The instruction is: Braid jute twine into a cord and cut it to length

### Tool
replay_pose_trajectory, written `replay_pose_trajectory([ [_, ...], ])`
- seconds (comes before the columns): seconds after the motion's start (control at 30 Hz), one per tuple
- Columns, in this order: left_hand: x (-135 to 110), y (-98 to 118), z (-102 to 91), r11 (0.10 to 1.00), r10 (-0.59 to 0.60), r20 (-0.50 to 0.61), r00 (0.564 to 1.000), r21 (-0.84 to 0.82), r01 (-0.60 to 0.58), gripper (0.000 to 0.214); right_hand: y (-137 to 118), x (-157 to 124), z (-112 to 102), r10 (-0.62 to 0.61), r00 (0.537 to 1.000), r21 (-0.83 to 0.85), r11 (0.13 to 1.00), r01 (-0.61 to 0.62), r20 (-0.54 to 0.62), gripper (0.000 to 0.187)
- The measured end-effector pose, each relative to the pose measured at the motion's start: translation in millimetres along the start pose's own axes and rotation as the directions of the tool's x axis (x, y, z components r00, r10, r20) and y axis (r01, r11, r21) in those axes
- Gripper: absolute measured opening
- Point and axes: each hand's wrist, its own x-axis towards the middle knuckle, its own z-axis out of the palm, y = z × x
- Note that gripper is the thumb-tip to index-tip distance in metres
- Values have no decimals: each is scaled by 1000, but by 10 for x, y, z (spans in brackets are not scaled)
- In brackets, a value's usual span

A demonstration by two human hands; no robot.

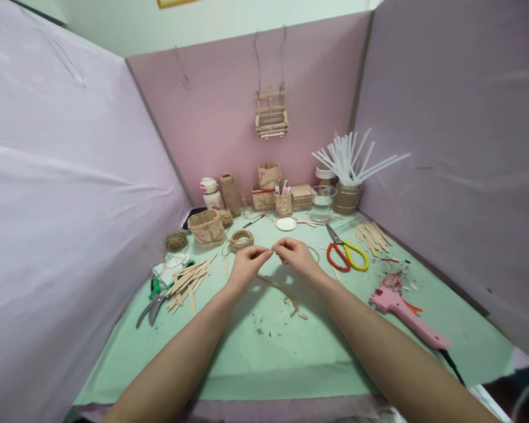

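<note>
Twine (286, 292) is lying on the green bench (264, 358) in the head view, its loose length running from beneath the left hand (249, 264) toward the near middle and ending in a frayed part beside some dark crumbs. The left hand and the right hand (294, 254) are hovering above the bench, their tips almost meeting. On each, thumb and forefinger are pressing together in a pinch; whatever the fingers are gripping is too small to tell.

Just beyond the left hand, a coil of cord (241, 240) is resting flat. Farther left, a tan scalloped basket (207, 229) is standing upright near a dark ball of string (176, 241), while a heap of wooden sticks (189, 285) is spreading nearer the person, partly covering green-handled shears (156, 308).

To the right of the right hand, scissors (347, 252) with one red and one yellow handle are lying with their blades pointing away. A pink glue gun (408, 320) is resting closer to the person, its cable trailing off the near edge. Toward the back, a white oval disc (286, 224) is lying near a clear cup (322, 205), and white rods (346, 155) are fanning out of a brown pot (347, 198). Above, a small stick rack (271, 114) is hanging against the pink wall (216, 106).
</note>
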Motion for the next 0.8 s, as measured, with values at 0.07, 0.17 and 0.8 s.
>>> replay_pose_trajectory([
  [0.07, 3, -33, 8, 1000, 26, -30, 999, 17, -26, 24, 11, 1, 2, -14, 1000, -28, 1000, 14, 0, 16],
  [0.17, 5, -76, 25, 999, 34, -75, 997, 11, -33, 20, 31, 4, 6, -32, 999, -75, 997, 31, -10, 16],
  [0.8, 32, -135, 73, 956, -142, -7, 990, -262, 135, 26, 26, -3, -17, -77, 993, -91, 992, 85, 90, 21],
])
